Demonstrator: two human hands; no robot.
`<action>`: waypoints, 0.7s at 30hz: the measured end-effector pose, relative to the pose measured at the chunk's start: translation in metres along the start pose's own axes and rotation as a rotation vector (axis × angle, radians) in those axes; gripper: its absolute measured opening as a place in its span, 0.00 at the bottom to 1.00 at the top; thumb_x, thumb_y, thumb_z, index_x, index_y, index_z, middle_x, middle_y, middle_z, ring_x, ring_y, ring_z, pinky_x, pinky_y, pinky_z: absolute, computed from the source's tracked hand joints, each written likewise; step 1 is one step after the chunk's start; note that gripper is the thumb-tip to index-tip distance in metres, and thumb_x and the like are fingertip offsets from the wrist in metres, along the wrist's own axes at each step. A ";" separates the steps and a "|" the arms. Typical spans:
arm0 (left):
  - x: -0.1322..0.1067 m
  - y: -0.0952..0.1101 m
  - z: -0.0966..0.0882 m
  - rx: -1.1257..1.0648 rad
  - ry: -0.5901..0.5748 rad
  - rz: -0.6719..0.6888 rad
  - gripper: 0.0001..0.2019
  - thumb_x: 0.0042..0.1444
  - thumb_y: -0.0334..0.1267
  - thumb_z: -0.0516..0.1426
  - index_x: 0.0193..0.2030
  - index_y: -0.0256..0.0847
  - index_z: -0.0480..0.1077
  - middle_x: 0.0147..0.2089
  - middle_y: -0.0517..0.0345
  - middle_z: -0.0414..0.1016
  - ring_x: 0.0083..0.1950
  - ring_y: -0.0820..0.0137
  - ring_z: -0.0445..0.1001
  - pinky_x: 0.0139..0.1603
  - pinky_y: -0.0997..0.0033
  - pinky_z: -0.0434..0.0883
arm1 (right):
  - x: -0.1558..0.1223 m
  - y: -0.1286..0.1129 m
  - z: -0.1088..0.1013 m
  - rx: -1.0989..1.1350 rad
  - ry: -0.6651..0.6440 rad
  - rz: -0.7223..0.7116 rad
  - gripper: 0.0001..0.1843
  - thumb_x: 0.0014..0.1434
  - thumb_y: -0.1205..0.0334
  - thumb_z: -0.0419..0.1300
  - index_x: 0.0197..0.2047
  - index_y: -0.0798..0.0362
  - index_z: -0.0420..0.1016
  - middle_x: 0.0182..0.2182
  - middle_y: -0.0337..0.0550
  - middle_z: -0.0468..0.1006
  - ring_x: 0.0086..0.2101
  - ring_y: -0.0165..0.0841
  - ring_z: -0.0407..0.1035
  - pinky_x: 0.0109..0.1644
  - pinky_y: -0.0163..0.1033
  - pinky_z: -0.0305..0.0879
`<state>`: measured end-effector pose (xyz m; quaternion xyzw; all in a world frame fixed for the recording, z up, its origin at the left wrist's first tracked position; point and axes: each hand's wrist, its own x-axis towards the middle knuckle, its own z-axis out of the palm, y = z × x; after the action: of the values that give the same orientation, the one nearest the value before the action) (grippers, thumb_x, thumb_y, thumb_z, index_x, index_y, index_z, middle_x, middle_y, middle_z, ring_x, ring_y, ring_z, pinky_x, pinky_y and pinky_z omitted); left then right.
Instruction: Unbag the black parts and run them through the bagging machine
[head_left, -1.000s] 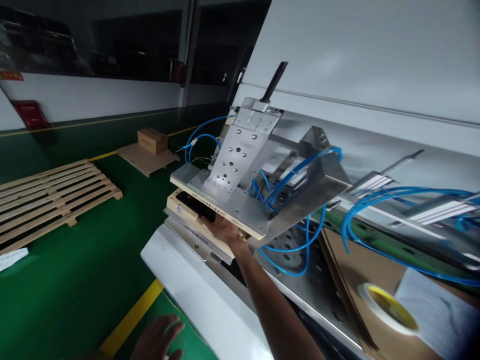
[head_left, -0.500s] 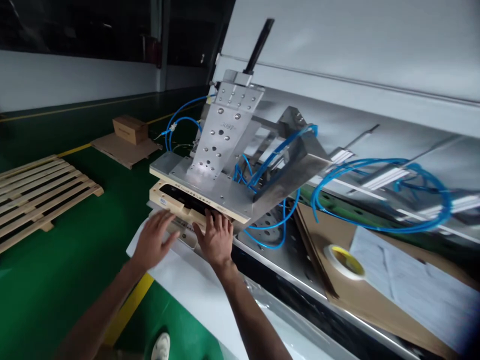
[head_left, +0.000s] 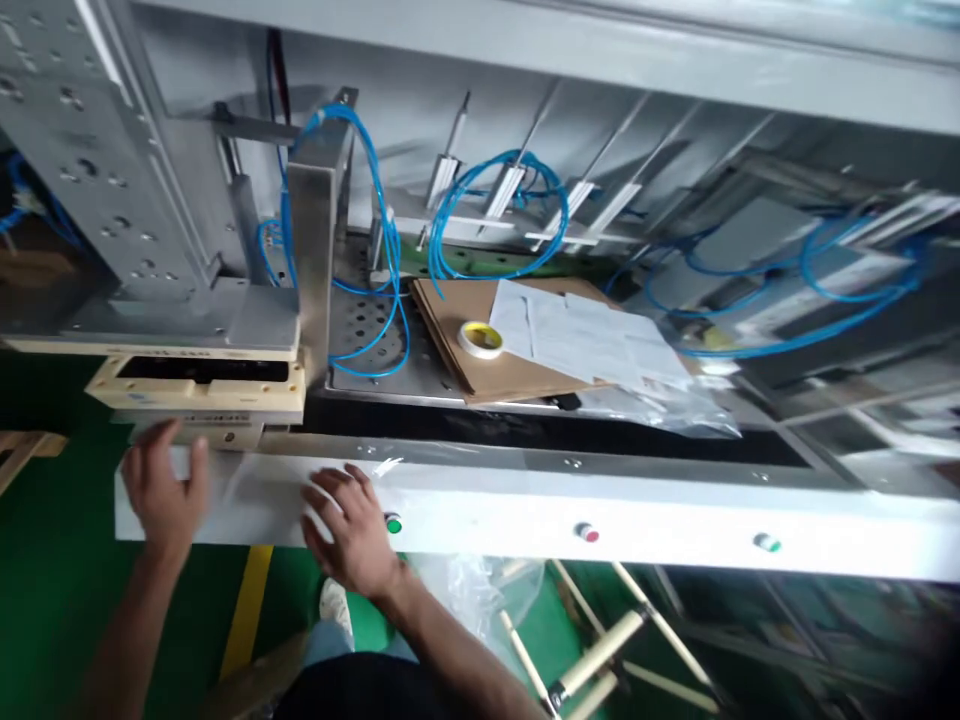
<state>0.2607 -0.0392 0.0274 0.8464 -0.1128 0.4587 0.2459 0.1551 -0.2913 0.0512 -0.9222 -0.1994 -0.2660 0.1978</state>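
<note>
A person at a pneumatic press spreads both hands, empty and well apart, against its white front panel [head_left: 525,510]; the left hand [head_left: 165,490], fingers splayed, lies just below the beige fixture block [head_left: 225,388], which sits at its 12 o'clock under a drilled metal plate [head_left: 187,325]; the right hand [head_left: 352,530] rests flat, fingertips just beside a green push button [head_left: 393,524] at its 3 o'clock; a red button [head_left: 587,533] sits farther along the panel; at 1 o'clock, a tape roll [head_left: 480,340] and papers [head_left: 592,340] lie on cardboard [head_left: 444,322] beneath blue air hoses [head_left: 487,190].
</note>
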 end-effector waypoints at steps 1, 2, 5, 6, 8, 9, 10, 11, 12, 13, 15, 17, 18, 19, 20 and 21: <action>-0.017 0.022 -0.001 -0.086 -0.049 0.049 0.17 0.70 0.38 0.61 0.60 0.30 0.73 0.56 0.35 0.79 0.59 0.50 0.77 0.63 0.47 0.72 | -0.023 0.007 -0.016 0.027 0.064 0.036 0.14 0.69 0.60 0.59 0.56 0.48 0.76 0.50 0.40 0.85 0.51 0.38 0.78 0.64 0.46 0.72; -0.035 0.045 -0.001 -0.129 -0.112 0.085 0.14 0.70 0.38 0.61 0.58 0.33 0.74 0.53 0.39 0.80 0.56 0.53 0.78 0.61 0.51 0.73 | -0.044 0.016 -0.031 0.022 0.113 0.084 0.13 0.68 0.63 0.59 0.55 0.47 0.76 0.47 0.41 0.85 0.46 0.38 0.79 0.58 0.46 0.76; -0.079 0.102 0.004 -0.207 -0.295 0.159 0.09 0.72 0.39 0.59 0.54 0.39 0.75 0.51 0.47 0.81 0.53 0.58 0.79 0.57 0.57 0.75 | -0.097 0.055 -0.068 -0.060 0.259 0.265 0.16 0.67 0.71 0.59 0.56 0.50 0.76 0.42 0.46 0.82 0.41 0.40 0.77 0.44 0.46 0.77; -0.090 0.114 0.004 -0.218 -0.331 0.150 0.09 0.72 0.39 0.59 0.55 0.40 0.74 0.52 0.47 0.81 0.54 0.58 0.79 0.58 0.57 0.75 | -0.113 0.068 -0.077 -0.099 0.303 0.323 0.16 0.67 0.72 0.60 0.56 0.50 0.76 0.42 0.47 0.81 0.41 0.40 0.76 0.43 0.45 0.76; -0.108 0.129 0.002 -0.199 -0.349 0.098 0.10 0.72 0.36 0.59 0.56 0.39 0.74 0.55 0.44 0.80 0.57 0.55 0.78 0.59 0.54 0.74 | -0.146 0.094 -0.091 -0.195 0.371 0.431 0.14 0.68 0.70 0.60 0.54 0.52 0.78 0.40 0.47 0.80 0.39 0.39 0.75 0.43 0.45 0.75; -0.116 0.132 0.000 -0.172 -0.335 0.070 0.10 0.71 0.35 0.59 0.57 0.39 0.74 0.56 0.43 0.79 0.58 0.54 0.78 0.60 0.53 0.74 | -0.163 0.107 -0.097 -0.264 0.397 0.491 0.12 0.68 0.68 0.60 0.53 0.53 0.78 0.39 0.47 0.80 0.38 0.39 0.75 0.43 0.45 0.74; -0.123 0.134 -0.004 -0.144 -0.316 0.056 0.11 0.71 0.35 0.60 0.58 0.39 0.74 0.56 0.42 0.79 0.59 0.53 0.78 0.60 0.51 0.73 | -0.181 0.118 -0.102 -0.339 0.419 0.557 0.11 0.69 0.64 0.60 0.52 0.54 0.79 0.39 0.48 0.80 0.38 0.40 0.75 0.45 0.46 0.74; -0.129 0.136 -0.007 -0.126 -0.308 0.061 0.12 0.70 0.35 0.61 0.58 0.39 0.74 0.57 0.42 0.79 0.60 0.52 0.77 0.60 0.51 0.73 | -0.199 0.130 -0.106 -0.413 0.443 0.633 0.13 0.70 0.61 0.59 0.52 0.55 0.80 0.40 0.51 0.80 0.40 0.42 0.75 0.46 0.48 0.74; -0.135 0.140 -0.010 -0.125 -0.322 0.089 0.13 0.70 0.35 0.61 0.60 0.39 0.74 0.58 0.42 0.79 0.60 0.52 0.77 0.61 0.50 0.73 | -0.217 0.142 -0.110 -0.466 0.466 0.721 0.16 0.70 0.57 0.58 0.53 0.57 0.80 0.42 0.55 0.80 0.42 0.45 0.75 0.49 0.52 0.74; -0.141 0.145 -0.011 -0.142 -0.360 0.138 0.15 0.70 0.35 0.61 0.61 0.40 0.74 0.59 0.43 0.79 0.61 0.51 0.77 0.61 0.50 0.72 | -0.234 0.153 -0.114 -0.491 0.495 0.819 0.20 0.69 0.54 0.57 0.54 0.59 0.79 0.45 0.59 0.80 0.46 0.49 0.75 0.52 0.56 0.73; -0.153 0.158 -0.011 -0.212 -0.478 0.266 0.18 0.71 0.34 0.60 0.66 0.41 0.72 0.61 0.44 0.78 0.62 0.52 0.76 0.64 0.50 0.71 | -0.263 0.175 -0.121 -0.486 0.556 1.019 0.26 0.66 0.50 0.56 0.56 0.62 0.78 0.51 0.66 0.78 0.53 0.55 0.72 0.59 0.62 0.69; -0.164 0.174 -0.007 -0.257 -0.544 0.347 0.23 0.72 0.34 0.58 0.72 0.41 0.67 0.64 0.45 0.77 0.64 0.53 0.76 0.66 0.50 0.70 | -0.285 0.194 -0.132 -0.467 0.600 1.161 0.29 0.63 0.48 0.55 0.57 0.63 0.77 0.54 0.68 0.77 0.57 0.58 0.69 0.62 0.65 0.66; -0.170 0.181 -0.006 -0.261 -0.543 0.356 0.25 0.72 0.34 0.57 0.74 0.40 0.63 0.65 0.45 0.76 0.64 0.53 0.76 0.67 0.50 0.70 | -0.294 0.202 -0.138 -0.464 0.612 1.207 0.31 0.62 0.47 0.55 0.58 0.63 0.77 0.54 0.69 0.77 0.57 0.58 0.69 0.63 0.65 0.65; -0.176 0.186 -0.004 -0.252 -0.529 0.353 0.28 0.73 0.34 0.57 0.77 0.40 0.60 0.65 0.45 0.76 0.65 0.53 0.75 0.67 0.50 0.70 | -0.303 0.210 -0.147 -0.470 0.620 1.239 0.33 0.61 0.47 0.55 0.59 0.64 0.76 0.53 0.69 0.77 0.57 0.59 0.69 0.62 0.65 0.66; -0.181 0.189 -0.004 -0.234 -0.511 0.344 0.30 0.73 0.35 0.57 0.78 0.40 0.57 0.66 0.45 0.76 0.64 0.53 0.75 0.68 0.50 0.69 | -0.311 0.217 -0.156 -0.480 0.625 1.267 0.34 0.60 0.47 0.55 0.59 0.65 0.75 0.52 0.69 0.78 0.55 0.58 0.70 0.62 0.65 0.66; -0.187 0.191 -0.003 -0.211 -0.499 0.339 0.32 0.72 0.35 0.58 0.80 0.40 0.55 0.66 0.45 0.76 0.64 0.52 0.75 0.68 0.49 0.69 | -0.319 0.225 -0.167 -0.489 0.630 1.297 0.36 0.59 0.47 0.55 0.60 0.66 0.75 0.51 0.69 0.78 0.54 0.58 0.72 0.61 0.65 0.67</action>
<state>0.0755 -0.2069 -0.0669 0.8717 -0.3560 0.2571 0.2173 -0.0552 -0.6429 -0.0584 -0.7528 0.5129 -0.3836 0.1519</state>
